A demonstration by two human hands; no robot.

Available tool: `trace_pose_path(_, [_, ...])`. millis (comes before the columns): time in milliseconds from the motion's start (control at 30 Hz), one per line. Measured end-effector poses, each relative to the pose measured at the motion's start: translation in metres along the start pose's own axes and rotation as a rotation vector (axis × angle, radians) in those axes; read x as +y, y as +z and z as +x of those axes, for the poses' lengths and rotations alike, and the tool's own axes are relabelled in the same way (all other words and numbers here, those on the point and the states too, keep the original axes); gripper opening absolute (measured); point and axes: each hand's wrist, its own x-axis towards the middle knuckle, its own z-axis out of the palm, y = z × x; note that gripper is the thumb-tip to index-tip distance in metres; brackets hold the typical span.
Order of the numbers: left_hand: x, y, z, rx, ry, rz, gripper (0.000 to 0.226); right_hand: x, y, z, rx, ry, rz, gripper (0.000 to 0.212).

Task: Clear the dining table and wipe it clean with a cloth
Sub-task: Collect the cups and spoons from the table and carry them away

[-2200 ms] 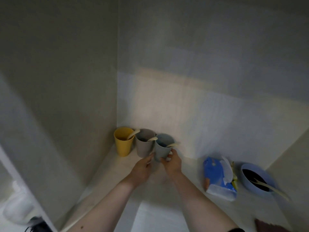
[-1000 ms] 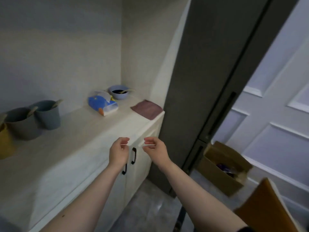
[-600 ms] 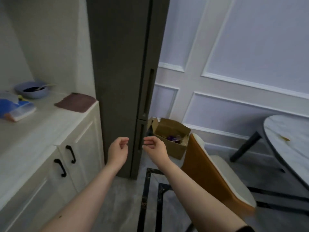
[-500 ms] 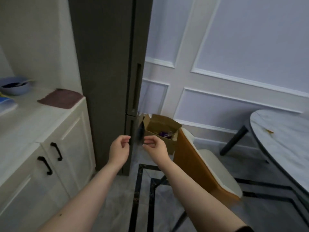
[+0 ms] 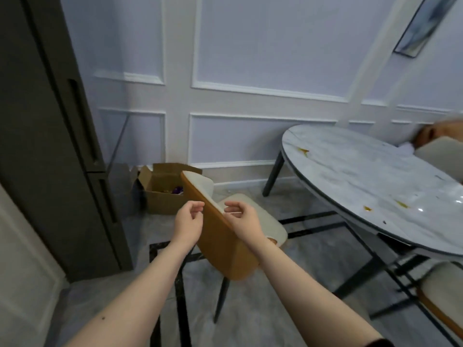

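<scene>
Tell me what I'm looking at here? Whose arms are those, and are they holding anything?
The camera sits on a person's head, looking forward and down, so you see their own arms. The left hand and right hand hang in the air with loosely curled fingers, holding nothing. Beyond them stands an orange-backed chair. To the right is the round marble dining table with a few small yellowish spills on it. A cardboard box sits on the floor by the wall.

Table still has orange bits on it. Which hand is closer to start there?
Probably the right hand: the dining table with its orange scraps lies on that side. The left hand is farther. Both hold nothing.
</scene>
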Motion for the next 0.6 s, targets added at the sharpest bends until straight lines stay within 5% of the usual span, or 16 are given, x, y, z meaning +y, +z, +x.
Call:
trace_pose_path(300, [0.038,0.086,0.021,-0.237,0.078,0.004,0.020,0.015,-0.085,0.010,0.285,0.047,-0.001,0.021])
trace_pose_path(600, [0.044,0.104,0.065,-0.358,0.136,-0.009,0.023,0.009,-0.083,0.038,0.381,0.087,0.030,0.022])
